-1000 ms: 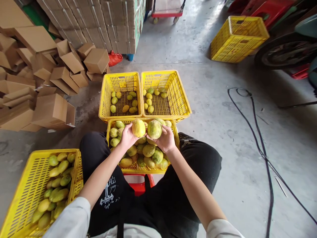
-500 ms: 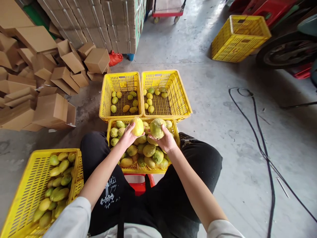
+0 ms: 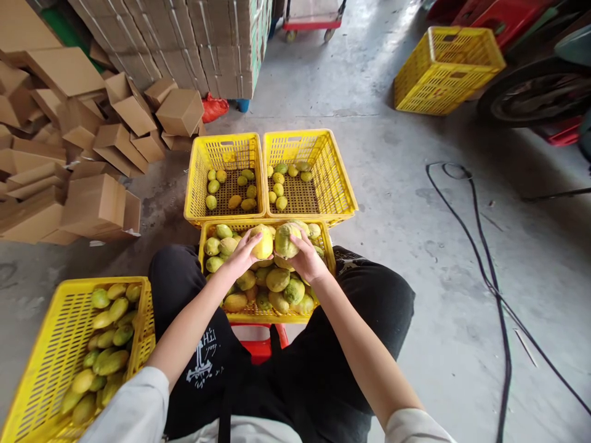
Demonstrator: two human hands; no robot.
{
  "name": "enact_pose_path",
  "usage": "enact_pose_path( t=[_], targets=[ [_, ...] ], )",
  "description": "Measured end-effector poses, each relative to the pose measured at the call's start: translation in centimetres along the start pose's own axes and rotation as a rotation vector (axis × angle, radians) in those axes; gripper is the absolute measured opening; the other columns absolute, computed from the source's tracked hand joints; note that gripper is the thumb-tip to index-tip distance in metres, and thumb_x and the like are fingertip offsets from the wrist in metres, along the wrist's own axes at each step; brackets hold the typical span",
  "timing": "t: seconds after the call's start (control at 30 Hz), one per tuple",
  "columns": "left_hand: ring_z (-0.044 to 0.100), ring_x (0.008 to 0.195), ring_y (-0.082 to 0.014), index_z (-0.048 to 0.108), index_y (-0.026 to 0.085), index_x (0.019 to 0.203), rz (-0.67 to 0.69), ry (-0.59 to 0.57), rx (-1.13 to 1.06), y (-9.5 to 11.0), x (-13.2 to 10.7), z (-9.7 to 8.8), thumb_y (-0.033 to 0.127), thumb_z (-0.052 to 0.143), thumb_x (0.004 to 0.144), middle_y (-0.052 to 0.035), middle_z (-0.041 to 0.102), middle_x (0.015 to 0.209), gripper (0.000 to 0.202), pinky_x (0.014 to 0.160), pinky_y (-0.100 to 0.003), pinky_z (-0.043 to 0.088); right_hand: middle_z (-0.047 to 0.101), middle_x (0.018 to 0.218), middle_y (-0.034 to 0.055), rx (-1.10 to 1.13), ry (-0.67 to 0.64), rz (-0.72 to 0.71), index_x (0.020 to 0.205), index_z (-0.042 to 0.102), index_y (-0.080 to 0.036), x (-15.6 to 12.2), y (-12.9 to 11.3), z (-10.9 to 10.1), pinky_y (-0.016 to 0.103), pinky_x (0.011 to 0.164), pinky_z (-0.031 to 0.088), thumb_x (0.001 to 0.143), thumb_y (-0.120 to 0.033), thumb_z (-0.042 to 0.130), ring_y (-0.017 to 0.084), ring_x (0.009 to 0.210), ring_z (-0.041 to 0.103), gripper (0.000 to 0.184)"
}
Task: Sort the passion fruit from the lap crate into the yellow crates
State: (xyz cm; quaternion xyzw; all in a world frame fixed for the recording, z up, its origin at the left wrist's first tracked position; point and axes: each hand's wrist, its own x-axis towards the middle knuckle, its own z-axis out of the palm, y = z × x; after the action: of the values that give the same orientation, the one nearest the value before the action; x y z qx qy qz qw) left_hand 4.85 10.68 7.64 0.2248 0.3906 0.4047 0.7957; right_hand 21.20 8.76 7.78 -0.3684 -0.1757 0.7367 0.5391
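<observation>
My left hand (image 3: 240,255) grips a yellow fruit (image 3: 263,242), and my right hand (image 3: 305,258) grips a greener, mottled fruit (image 3: 285,240). Both are held side by side just above the near yellow crate (image 3: 327,246), which sits between my knees and is heaped with yellow-green fruit. Behind it stand two more yellow crates, the left one (image 3: 203,166) and the right one (image 3: 339,178), each with a thin scatter of small fruit on the bottom.
A fourth yellow crate (image 3: 50,344) of elongated fruit sits at my left. Cardboard boxes (image 3: 92,203) pile up on the left. An upturned yellow crate (image 3: 446,67), a wheel (image 3: 530,95) and a black cable (image 3: 494,289) lie on the concrete to the right.
Both hands have lowered the two fruits slightly toward the heap in the near crate, and turned them in the fingers. The crates have not moved.
</observation>
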Motion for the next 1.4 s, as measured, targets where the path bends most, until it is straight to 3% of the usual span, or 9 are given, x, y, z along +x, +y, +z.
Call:
enact_pose_path(
  t=[0.27, 0.4, 0.53, 0.67, 0.93, 1.2, 1.4],
  targets=[
    [0.06, 0.101, -0.0271, 0.059, 0.017, 0.093, -0.059, 0.063, -0.282, 0.2, 0.3, -0.1, 0.029, 0.049, 0.08, -0.0079, 0.066, 0.098, 0.02, 0.085, -0.05, 0.05, 0.068, 0.097, -0.0022, 0.144, -0.048, 0.019, 0.1, 0.056, -0.029, 0.2, -0.6, -0.3, 0.041, 0.08, 0.055, 0.069, -0.028, 0.054, 0.023, 0.099, 0.062, 0.031],
    [0.063, 0.094, -0.0255, 0.06, 0.014, 0.097, -0.02, 0.013, -0.317, 0.4, 0.1, -0.1, 0.033, 0.05, 0.082, -0.0099, 0.067, 0.092, 0.026, 0.087, -0.047, 0.049, 0.069, 0.099, 0.0002, 0.15, -0.084, 0.004, 0.101, 0.058, -0.027, 0.2, -0.9, -0.2, 0.043, 0.082, 0.054, 0.072, -0.031, 0.054, 0.024, 0.101, 0.062, 0.03],
    [0.065, 0.081, -0.0211, 0.06, 0.016, 0.101, 0.081, 0.1, -0.293, 0.4, -0.1, -0.2, 0.036, 0.058, 0.078, -0.0055, 0.066, 0.082, 0.03, 0.086, -0.044, 0.05, 0.07, 0.093, -0.0001, 0.139, -0.036, 0.022, 0.1, 0.06, -0.026, 0.0, -0.9, -0.1, 0.039, 0.081, 0.055, 0.077, -0.04, 0.058, 0.021, 0.091, 0.065, 0.027],
    [0.065, 0.082, -0.0206, 0.058, 0.02, 0.11, 0.085, 0.077, -0.217, 0.0, 0.2, -0.5, 0.038, 0.062, 0.075, -0.0054, 0.066, 0.089, 0.04, 0.081, -0.04, 0.052, 0.07, 0.09, -0.0001, 0.134, -0.079, 0.066, 0.102, 0.059, -0.027, -0.3, -0.7, -0.1, 0.04, 0.077, 0.057, 0.074, -0.036, 0.063, 0.021, 0.083, 0.067, 0.03],
    [0.065, 0.082, -0.0211, 0.059, 0.019, 0.106, 0.057, 0.084, -0.152, -1.0, 1.3, -1.1, 0.039, 0.061, 0.076, -0.0075, 0.066, 0.094, 0.036, 0.074, -0.037, 0.056, 0.068, 0.09, -0.0001, 0.046, -0.079, 0.081, 0.1, 0.057, -0.027, -0.1, -0.1, 0.1, 0.039, 0.071, 0.058, 0.073, -0.033, 0.063, 0.021, 0.081, 0.066, 0.029],
    [0.063, 0.097, -0.0239, 0.06, 0.018, 0.096, 0.054, 0.09, -0.274, -0.1, 0.5, -0.2, 0.046, 0.048, 0.083, -0.008, 0.067, 0.097, 0.033, 0.083, -0.04, 0.053, 0.069, 0.096, 0.0014, 0.13, -0.04, 0.089, 0.1, 0.058, -0.027, -0.1, -0.5, 0.0, 0.043, 0.078, 0.056, 0.07, -0.033, 0.054, 0.026, 0.098, 0.063, 0.03],
    [0.059, 0.106, -0.0246, 0.06, 0.019, 0.098, 0.089, 0.087, -0.349, 0.9, -0.2, 0.0, 0.034, 0.047, 0.084, -0.0069, 0.066, 0.102, 0.025, 0.091, -0.045, 0.048, 0.07, 0.098, 0.0034, 0.119, -0.045, 0.038, 0.097, 0.059, -0.027, 0.0, -0.8, 0.0, 0.047, 0.082, 0.054, 0.069, -0.037, 0.054, 0.028, 0.102, 0.062, 0.031]
  ],
)
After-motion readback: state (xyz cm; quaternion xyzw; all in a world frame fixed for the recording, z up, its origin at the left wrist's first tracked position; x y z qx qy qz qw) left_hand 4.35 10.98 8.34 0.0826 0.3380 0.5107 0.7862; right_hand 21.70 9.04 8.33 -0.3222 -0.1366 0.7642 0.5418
